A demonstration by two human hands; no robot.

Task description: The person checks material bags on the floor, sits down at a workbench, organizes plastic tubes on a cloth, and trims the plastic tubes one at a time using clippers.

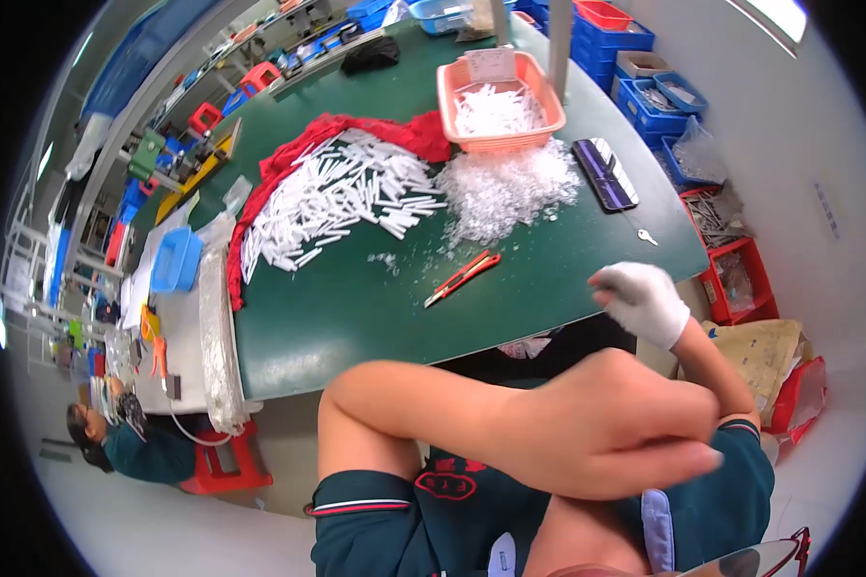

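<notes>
My left hand (611, 423) is bare, crosses in front of my body to the right and is curled into a loose fist, a little blurred. My right hand (643, 303) wears a white glove with bare skin at the fingertips; it is at the near right edge of the green worktop (356, 317), its fingers bent, and I cannot tell whether they close on anything. The key (648, 237), small and silvery, lies just beyond that hand, near the right edge. The utility knife (460, 280) lies to the left, slim and orange-red, its bare blade slanting toward the near left. Farther off is a spread heap of white sticks (337, 197), short, straight and matte, jumbled in all directions, with a bright red cloth (313, 128) along its far and left sides. The clear bits (505, 188) to the right of it form a glassy, loose pile with crumbs scattered toward me. Behind them stands a pink basket (502, 139) with more white pieces in it and a pale card (491, 64) at its far side, whose writing is too small to read. A red emblem (445, 486) with lettering sits on my dark green shirt (356, 510).
</notes>
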